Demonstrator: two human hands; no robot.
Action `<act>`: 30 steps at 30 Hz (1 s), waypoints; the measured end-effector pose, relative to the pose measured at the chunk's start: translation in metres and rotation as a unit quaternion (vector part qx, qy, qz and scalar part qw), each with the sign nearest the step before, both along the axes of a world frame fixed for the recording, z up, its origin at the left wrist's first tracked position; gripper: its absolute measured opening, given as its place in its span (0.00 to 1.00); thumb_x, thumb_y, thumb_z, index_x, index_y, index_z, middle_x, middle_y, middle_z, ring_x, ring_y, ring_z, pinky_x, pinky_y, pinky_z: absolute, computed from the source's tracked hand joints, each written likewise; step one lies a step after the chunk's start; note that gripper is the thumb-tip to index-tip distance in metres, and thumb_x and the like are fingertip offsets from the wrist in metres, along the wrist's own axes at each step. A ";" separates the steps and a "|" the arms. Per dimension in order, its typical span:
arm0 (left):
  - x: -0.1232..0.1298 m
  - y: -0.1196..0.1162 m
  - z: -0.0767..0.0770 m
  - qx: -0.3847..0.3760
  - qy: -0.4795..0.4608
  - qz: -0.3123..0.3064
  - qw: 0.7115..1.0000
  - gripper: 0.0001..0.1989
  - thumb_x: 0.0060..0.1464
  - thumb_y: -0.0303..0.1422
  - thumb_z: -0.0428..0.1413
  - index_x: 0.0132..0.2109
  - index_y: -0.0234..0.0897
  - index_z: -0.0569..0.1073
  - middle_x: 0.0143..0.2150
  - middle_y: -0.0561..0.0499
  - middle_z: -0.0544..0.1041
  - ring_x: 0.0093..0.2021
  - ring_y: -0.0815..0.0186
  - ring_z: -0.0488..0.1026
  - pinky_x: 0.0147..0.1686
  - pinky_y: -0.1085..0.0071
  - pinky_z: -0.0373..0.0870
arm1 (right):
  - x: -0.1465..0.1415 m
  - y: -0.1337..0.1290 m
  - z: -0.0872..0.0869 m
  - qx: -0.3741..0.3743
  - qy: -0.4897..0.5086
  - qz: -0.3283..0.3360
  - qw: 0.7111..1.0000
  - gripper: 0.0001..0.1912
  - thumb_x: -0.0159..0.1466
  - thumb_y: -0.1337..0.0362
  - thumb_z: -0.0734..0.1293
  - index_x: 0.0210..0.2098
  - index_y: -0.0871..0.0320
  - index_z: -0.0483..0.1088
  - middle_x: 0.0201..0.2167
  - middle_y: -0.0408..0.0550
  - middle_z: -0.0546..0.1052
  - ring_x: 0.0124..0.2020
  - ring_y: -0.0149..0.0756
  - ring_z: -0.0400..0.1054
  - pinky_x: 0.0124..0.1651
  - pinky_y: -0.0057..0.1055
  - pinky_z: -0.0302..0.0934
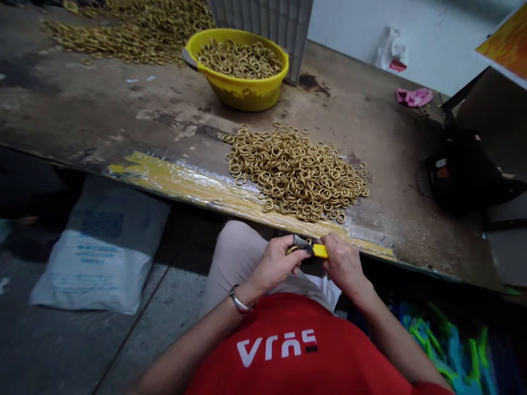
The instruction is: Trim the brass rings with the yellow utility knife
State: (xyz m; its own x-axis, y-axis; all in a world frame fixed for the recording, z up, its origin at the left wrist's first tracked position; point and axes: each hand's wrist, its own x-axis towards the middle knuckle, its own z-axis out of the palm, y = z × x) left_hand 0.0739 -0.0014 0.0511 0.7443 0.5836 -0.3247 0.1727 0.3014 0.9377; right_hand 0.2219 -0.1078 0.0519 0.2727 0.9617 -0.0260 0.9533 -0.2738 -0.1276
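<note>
My left hand [276,260] is closed around a few gold-coloured rings [291,250] in front of my lap. Grey and black material covers the ends of its fingers or lies against them; I cannot tell which. My right hand [342,262] grips a yellow-handled tool [320,251], its dark end meeting the left fingers and the rings. The tool's working tip is hidden, so its exact kind does not show. Just beyond both hands, a heap of gold-coloured rings [296,170] lies loose on the worktable [164,118].
A yellow basin [247,90] full of rings stands behind the heap, against a grey ribbed panel [263,22]. More rings [135,33] spread across the far left. Yellow tape [177,178] covers the front edge. A black bag [469,170] sits right; a white sack [99,252] lies below left.
</note>
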 end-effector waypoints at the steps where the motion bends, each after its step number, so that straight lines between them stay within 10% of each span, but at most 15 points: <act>1: -0.001 0.000 0.003 0.001 -0.002 -0.008 1.000 0.08 0.47 0.34 0.60 0.27 0.33 0.71 0.17 0.56 0.68 0.17 0.73 0.63 0.18 0.77 0.60 | 0.006 0.000 -0.002 -0.005 -0.016 -0.022 1.000 0.09 0.63 0.73 0.60 0.36 0.58 0.71 0.33 0.49 0.75 0.28 0.35 0.65 0.29 0.31 0.48; 6: -0.008 -0.008 0.011 -0.061 -0.048 -0.094 0.993 0.07 0.49 0.32 0.60 0.28 0.33 0.72 0.19 0.56 0.68 0.18 0.75 0.62 0.18 0.78 0.58 | 0.059 -0.005 -0.013 0.039 -0.058 -0.178 0.982 0.08 0.60 0.73 0.61 0.34 0.59 0.70 0.31 0.50 0.74 0.28 0.37 0.64 0.30 0.31 0.48; 16: -0.001 -0.009 -0.013 -0.275 -0.160 -0.022 0.948 0.17 0.50 0.39 0.64 0.40 0.36 0.68 0.29 0.52 0.76 0.20 0.74 0.64 0.13 0.81 0.55 | 0.087 0.008 -0.019 0.037 -0.010 -0.106 0.994 0.12 0.58 0.74 0.61 0.38 0.57 0.72 0.39 0.50 0.71 0.33 0.36 0.64 0.35 0.30 0.54; 21: 0.003 -0.005 -0.017 -0.298 -0.158 -0.023 0.941 0.17 0.49 0.43 0.63 0.35 0.32 0.72 0.32 0.47 0.76 0.23 0.72 0.69 0.13 0.80 0.58 | 0.079 0.007 -0.009 0.169 0.131 -0.151 0.965 0.09 0.63 0.62 0.62 0.27 0.57 0.68 0.27 0.46 0.68 0.28 0.35 0.60 0.33 0.30 0.54; 24: 0.010 -0.008 -0.017 -0.227 -0.111 0.016 0.967 0.17 0.47 0.43 0.64 0.31 0.33 0.70 0.25 0.52 0.74 0.19 0.73 0.66 0.12 0.80 0.57 | 0.058 0.008 0.001 0.198 0.378 -0.208 0.880 0.15 0.62 0.52 0.66 0.26 0.57 0.67 0.21 0.40 0.66 0.22 0.29 0.56 0.26 0.27 0.52; 30: 0.012 -0.018 -0.014 0.035 -0.048 0.113 0.992 0.12 0.48 0.35 0.64 0.40 0.37 0.75 0.34 0.49 0.80 0.29 0.66 0.74 0.27 0.74 0.70 | 0.009 0.013 0.008 0.124 0.738 -0.243 0.618 0.20 0.51 0.52 0.76 0.28 0.58 0.66 0.21 0.40 0.71 0.14 0.21 0.52 0.16 0.21 0.47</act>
State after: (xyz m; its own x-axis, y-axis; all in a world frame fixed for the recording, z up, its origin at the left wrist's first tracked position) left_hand 0.0863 -0.0198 0.0372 0.6175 0.7578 -0.2109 0.0170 0.2552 0.9667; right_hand 0.2311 -0.0944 0.0600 0.3858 0.8005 -0.4587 -0.4376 -0.2789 -0.8548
